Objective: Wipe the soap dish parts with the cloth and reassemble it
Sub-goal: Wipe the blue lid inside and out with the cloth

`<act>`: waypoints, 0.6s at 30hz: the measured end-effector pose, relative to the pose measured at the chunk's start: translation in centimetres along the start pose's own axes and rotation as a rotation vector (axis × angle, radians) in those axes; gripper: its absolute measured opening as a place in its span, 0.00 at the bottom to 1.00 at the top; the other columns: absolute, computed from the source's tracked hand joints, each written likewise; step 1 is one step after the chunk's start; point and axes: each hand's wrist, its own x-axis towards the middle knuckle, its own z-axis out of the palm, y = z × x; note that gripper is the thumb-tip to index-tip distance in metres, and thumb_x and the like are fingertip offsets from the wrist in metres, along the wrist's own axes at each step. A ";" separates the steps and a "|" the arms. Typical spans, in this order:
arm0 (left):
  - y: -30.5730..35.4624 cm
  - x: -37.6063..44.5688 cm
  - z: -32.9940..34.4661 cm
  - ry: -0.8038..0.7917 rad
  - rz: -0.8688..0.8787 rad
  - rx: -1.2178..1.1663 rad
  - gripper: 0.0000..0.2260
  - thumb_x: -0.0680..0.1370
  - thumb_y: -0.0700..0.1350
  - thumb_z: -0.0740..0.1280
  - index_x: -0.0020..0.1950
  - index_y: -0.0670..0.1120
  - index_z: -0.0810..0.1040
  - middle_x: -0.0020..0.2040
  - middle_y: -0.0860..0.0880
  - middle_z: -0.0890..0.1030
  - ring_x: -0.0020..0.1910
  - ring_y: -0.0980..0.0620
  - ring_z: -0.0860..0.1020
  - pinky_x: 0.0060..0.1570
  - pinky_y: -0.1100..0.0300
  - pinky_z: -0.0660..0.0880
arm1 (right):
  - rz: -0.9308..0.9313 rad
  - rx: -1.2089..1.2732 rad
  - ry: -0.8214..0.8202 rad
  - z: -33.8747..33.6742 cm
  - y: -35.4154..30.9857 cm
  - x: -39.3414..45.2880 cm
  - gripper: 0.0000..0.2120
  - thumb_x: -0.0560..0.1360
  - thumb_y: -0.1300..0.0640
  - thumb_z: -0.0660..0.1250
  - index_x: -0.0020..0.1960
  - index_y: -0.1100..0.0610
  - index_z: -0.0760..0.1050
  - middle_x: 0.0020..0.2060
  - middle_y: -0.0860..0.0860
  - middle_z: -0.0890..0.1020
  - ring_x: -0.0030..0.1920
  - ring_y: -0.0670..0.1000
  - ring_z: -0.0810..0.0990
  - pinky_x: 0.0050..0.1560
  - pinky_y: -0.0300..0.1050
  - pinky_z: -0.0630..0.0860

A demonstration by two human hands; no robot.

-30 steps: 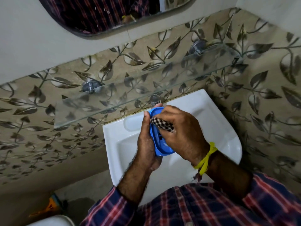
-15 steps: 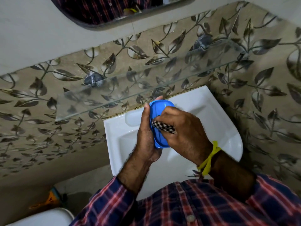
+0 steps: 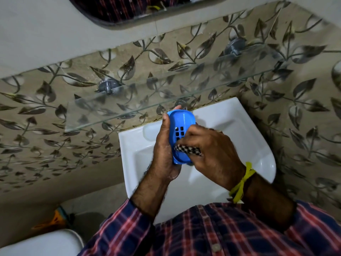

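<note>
1. Both hands are occupied over the sink (image 3: 258, 145): your left hand (image 3: 164, 145) is wrapped around the blue soap dish part (image 3: 181, 121), thumb along its near edge, fingertips curling over the far rim; your right hand (image 3: 212, 154) is closed on the checked cloth (image 3: 186, 149), bunched and pressed against the lower half of the part.

2. Location of the work: the slotted blue part is held edge-up in the air above the basin, just below the glass shelf (image 3: 129, 111), touching neither. Only this one part is in view; where the mating piece lies I cannot tell.

3. Step in hand, as judged: wiping the perforated tray. Reassembly is not yet begun.

4. Advice for the wipe:
   - Work the cloth into the square drain holes, where residue is likely to lodge.
   - Cover the upper half too; the cloth sits only on the lower portion.
   - Turn the part in your left hand to reach the rim and the reverse face.
   - Hold firmly; a damp plastic piece may slip into the basin.

5. Pose: your left forearm rises almost straight from the checked sleeve (image 3: 118, 230), palm facing right. Your right wrist, with a yellow thread band (image 3: 241, 182), is bent inward, knuckles up, approaching from the right.
</note>
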 end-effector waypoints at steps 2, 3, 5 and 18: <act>0.3 0.0 -0.2 -0.006 0.004 -0.005 0.22 0.81 0.63 0.56 0.66 0.55 0.79 0.50 0.45 0.83 0.44 0.47 0.81 0.46 0.54 0.79 | -0.090 0.009 -0.075 0.1 -0.1 -0.2 0.12 0.69 0.61 0.70 0.50 0.49 0.84 0.43 0.47 0.80 0.42 0.53 0.80 0.39 0.43 0.74; 0.4 0.0 -0.3 -0.002 0.005 -0.003 0.21 0.82 0.63 0.55 0.65 0.54 0.79 0.49 0.45 0.83 0.43 0.48 0.81 0.44 0.55 0.79 | -0.127 -0.018 -0.112 0.0 0.1 -0.5 0.12 0.69 0.61 0.71 0.50 0.49 0.84 0.43 0.47 0.80 0.43 0.53 0.79 0.38 0.45 0.74; 0.6 0.0 -0.3 0.014 0.009 0.005 0.22 0.82 0.63 0.55 0.65 0.54 0.79 0.49 0.46 0.84 0.43 0.48 0.81 0.43 0.55 0.79 | -0.137 -0.134 -0.135 -0.5 0.9 -0.7 0.12 0.69 0.62 0.72 0.48 0.47 0.84 0.42 0.47 0.80 0.43 0.54 0.76 0.34 0.45 0.70; 1.2 0.1 -0.1 0.050 -0.003 -0.002 0.26 0.80 0.65 0.56 0.70 0.51 0.76 0.51 0.44 0.82 0.46 0.46 0.80 0.49 0.50 0.76 | -0.056 -0.106 -0.003 -0.2 0.6 1.0 0.13 0.65 0.65 0.74 0.46 0.51 0.84 0.41 0.49 0.80 0.42 0.56 0.77 0.36 0.46 0.73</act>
